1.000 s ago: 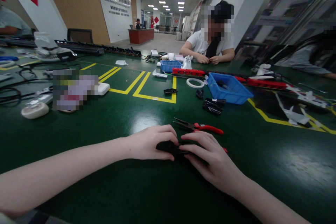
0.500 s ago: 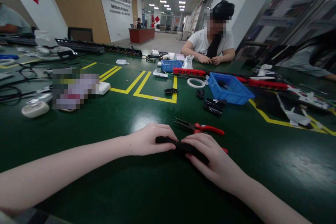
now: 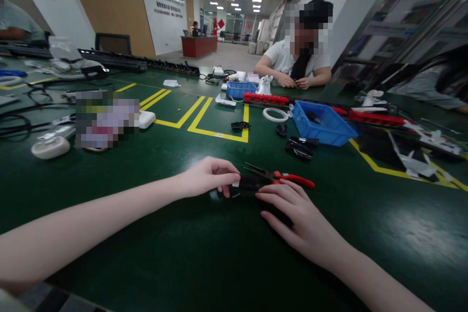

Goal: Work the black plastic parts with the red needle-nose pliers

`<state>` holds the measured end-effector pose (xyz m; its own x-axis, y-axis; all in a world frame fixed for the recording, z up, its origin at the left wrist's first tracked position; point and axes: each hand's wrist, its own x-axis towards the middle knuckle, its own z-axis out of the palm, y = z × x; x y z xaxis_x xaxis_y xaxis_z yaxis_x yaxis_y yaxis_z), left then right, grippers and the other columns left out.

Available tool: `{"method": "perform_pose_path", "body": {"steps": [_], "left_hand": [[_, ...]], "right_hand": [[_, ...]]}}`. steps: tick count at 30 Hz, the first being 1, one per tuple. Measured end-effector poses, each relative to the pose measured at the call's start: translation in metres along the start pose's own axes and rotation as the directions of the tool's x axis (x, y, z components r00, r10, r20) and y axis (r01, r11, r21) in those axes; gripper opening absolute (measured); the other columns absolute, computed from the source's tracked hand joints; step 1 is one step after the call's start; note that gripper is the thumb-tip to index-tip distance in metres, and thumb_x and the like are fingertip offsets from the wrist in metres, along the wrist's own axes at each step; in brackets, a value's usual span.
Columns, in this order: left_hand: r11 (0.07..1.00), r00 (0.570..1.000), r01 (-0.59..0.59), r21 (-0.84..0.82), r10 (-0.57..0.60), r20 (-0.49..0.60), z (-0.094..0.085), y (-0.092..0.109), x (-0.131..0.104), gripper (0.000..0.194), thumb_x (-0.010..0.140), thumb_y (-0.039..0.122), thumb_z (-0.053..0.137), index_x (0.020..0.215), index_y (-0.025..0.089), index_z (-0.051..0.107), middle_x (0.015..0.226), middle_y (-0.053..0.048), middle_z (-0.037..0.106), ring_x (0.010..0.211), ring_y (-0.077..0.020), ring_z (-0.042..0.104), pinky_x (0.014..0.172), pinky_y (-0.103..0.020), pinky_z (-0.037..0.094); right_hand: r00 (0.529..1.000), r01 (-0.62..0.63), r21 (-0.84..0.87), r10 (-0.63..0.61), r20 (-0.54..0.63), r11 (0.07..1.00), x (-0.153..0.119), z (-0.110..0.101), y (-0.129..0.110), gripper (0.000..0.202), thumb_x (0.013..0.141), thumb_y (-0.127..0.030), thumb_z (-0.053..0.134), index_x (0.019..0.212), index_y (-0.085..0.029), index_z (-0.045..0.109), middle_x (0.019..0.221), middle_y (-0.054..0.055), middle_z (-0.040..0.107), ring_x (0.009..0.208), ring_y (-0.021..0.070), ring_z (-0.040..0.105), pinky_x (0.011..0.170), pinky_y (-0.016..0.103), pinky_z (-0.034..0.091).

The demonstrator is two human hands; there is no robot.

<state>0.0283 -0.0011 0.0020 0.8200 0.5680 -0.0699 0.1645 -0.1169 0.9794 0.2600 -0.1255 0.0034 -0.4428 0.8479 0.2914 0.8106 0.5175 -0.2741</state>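
My left hand (image 3: 210, 175) pinches the left end of a small black part (image 3: 248, 183), thumb above and fingers curled under. A small pale patch shows on the part beside my thumb. My right hand (image 3: 296, 209) lies over the table at the part's right side, its fingers stretched and thumb apart. Its fingertips come close to the part; contact is hard to make out, and the space under the palm is dark. Just behind the part lie pliers with red handles (image 3: 298, 178), partly covered by my right hand.
Farther off are a blue bin (image 3: 321, 124), black wrapped pieces (image 3: 302, 147), a white tape ring (image 3: 275, 115) and a small black piece (image 3: 240, 126) on the green table (image 3: 164, 258). A blurred phone (image 3: 109, 124) lies left. Across the table sits a person (image 3: 298, 61).
The black part has turned and moved slightly away from me, showing a pale patch. My right hand has loosened from it, fingers straighter. My left hand has shifted its grip.
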Motion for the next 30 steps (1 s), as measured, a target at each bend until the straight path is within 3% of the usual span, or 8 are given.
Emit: {"method": "perform_pose_path", "body": {"steps": [8, 12, 15, 18, 22, 26, 30], "left_hand": [[0.988, 0.993, -0.059, -0.141, 0.043, -0.111, -0.005, -0.011, 0.006, 0.026, 0.087, 0.036, 0.065, 0.1, 0.013, 0.066, 0.08, -0.002, 0.068, 0.068, -0.0109, 0.063, 0.068, -0.026, 0.053], [0.993, 0.96, -0.11, -0.035, 0.097, -0.261, -0.01, -0.012, 0.007, 0.028, 0.087, 0.035, 0.065, 0.103, 0.012, 0.065, 0.082, -0.003, 0.068, 0.07, -0.0125, 0.063, 0.069, -0.026, 0.051], [0.982, 0.936, -0.108, 0.155, 0.152, -0.316, -0.015, -0.011, 0.005, 0.027, 0.087, 0.034, 0.063, 0.105, 0.014, 0.066, 0.077, -0.001, 0.064, 0.066, -0.012, 0.058, 0.062, -0.024, 0.047], [0.915, 0.927, -0.155, 0.373, 0.265, -0.264, -0.017, -0.01, 0.004, 0.019, 0.086, 0.029, 0.063, 0.099, 0.015, 0.068, 0.092, -0.003, 0.063, 0.064, -0.0099, 0.052, 0.059, -0.024, 0.044], [0.821, 0.917, -0.293, 0.491, 0.387, -0.101, -0.014, -0.009, 0.001, 0.012, 0.086, 0.021, 0.062, 0.095, 0.015, 0.068, 0.103, -0.006, 0.061, 0.083, -0.0144, 0.059, 0.073, -0.028, 0.051], [0.789, 0.913, -0.348, 0.507, 0.408, -0.008, -0.012, -0.011, -0.002, 0.012, 0.087, 0.02, 0.064, 0.097, 0.016, 0.067, 0.105, -0.006, 0.06, 0.095, -0.018, 0.061, 0.085, -0.033, 0.052], [0.721, 0.909, -0.378, 0.581, 0.406, 0.088, -0.01, -0.012, -0.005, 0.014, 0.086, 0.019, 0.065, 0.1, 0.018, 0.065, 0.115, -0.007, 0.056, 0.102, -0.0201, 0.061, 0.09, -0.035, 0.051]], "right_hand": [[0.999, -0.038, -0.093, 0.036, -0.021, 0.995, 0.016, 0.007, -0.013, 0.027, 0.091, -0.02, 0.056, 0.117, -0.021, 0.063, 0.109, 0.009, 0.066, 0.102, 0.0252, 0.06, 0.095, 0.051, 0.044], [1.0, 0.002, -0.128, 0.001, 0.025, 0.992, 0.045, 0.013, -0.019, 0.023, 0.089, -0.017, 0.06, 0.111, -0.02, 0.065, 0.105, 0.008, 0.066, 0.098, 0.0243, 0.06, 0.089, 0.046, 0.046], [0.998, 0.054, -0.105, -0.049, 0.051, 0.993, 0.064, 0.019, -0.02, 0.01, 0.09, -0.018, 0.059, 0.094, -0.021, 0.067, 0.097, 0.005, 0.066, 0.091, 0.0207, 0.061, 0.081, 0.038, 0.049], [0.996, 0.091, -0.207, -0.084, 0.039, 0.974, 0.069, 0.026, -0.022, 0.012, 0.091, -0.013, 0.053, 0.087, -0.017, 0.064, 0.092, 0.007, 0.065, 0.085, 0.0206, 0.061, 0.075, 0.035, 0.05], [0.985, 0.172, -0.352, -0.152, 0.083, 0.92, 0.06, 0.028, -0.028, 0.015, 0.089, -0.005, 0.049, 0.091, -0.015, 0.06, 0.091, 0.01, 0.065, 0.082, 0.0222, 0.061, 0.072, 0.036, 0.05], [0.985, 0.172, -0.153, -0.166, 0.053, 0.973, 0.046, 0.014, -0.034, 0.017, 0.093, -0.008, 0.042, 0.091, -0.018, 0.055, 0.087, 0.006, 0.063, 0.075, 0.0185, 0.061, 0.067, 0.032, 0.051], [0.992, 0.004, 0.084, 0.006, -0.124, 0.996, 0.037, 0.0, -0.029, 0.017, 0.094, -0.012, 0.042, 0.099, -0.021, 0.057, 0.095, 0.007, 0.063, 0.084, 0.0177, 0.063, 0.072, 0.03, 0.052]]}}
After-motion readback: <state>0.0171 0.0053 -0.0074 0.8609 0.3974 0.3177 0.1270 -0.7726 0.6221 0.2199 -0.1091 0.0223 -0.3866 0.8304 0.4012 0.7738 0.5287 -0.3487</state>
